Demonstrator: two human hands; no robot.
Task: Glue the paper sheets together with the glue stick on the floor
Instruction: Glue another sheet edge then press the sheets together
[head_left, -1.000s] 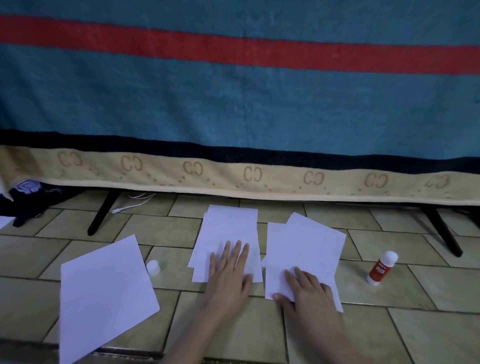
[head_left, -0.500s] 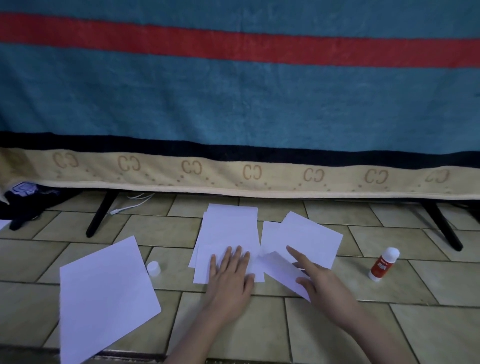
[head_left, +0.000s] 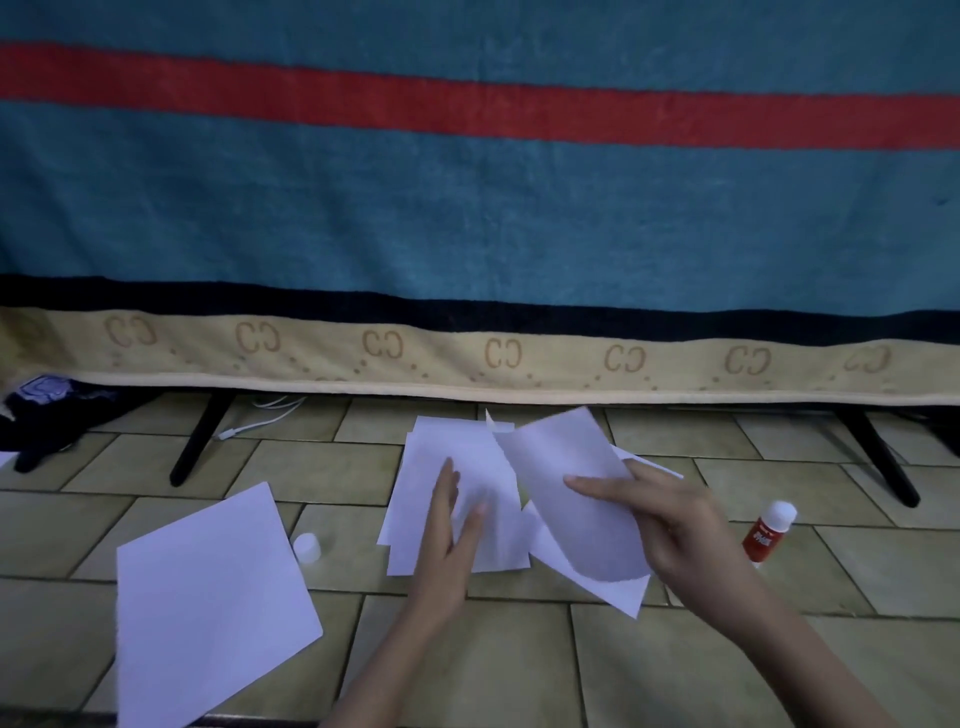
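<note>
My right hand (head_left: 670, 525) grips a white paper sheet (head_left: 566, 499) and holds it lifted and curled above the tiled floor. Beside it, my left hand (head_left: 447, 540) lies flat with fingers apart on a small stack of white sheets (head_left: 441, 457). More white paper (head_left: 623, 592) lies under the lifted sheet. The red glue stick (head_left: 768, 532) with a white top stands upright to the right of my right hand, untouched. Its white cap (head_left: 307, 546) sits on the floor left of the stack.
A large white sheet (head_left: 208, 587) lies at the lower left. A striped blanket (head_left: 467, 218) hangs down over a frame with black legs (head_left: 200, 441) at the back. A white cable (head_left: 260, 423) and dark cloth (head_left: 47, 421) lie underneath.
My right hand has picked a sheet off the right pile and raised it, swinging it towards the left stack. My left hand stays on the left stack.
</note>
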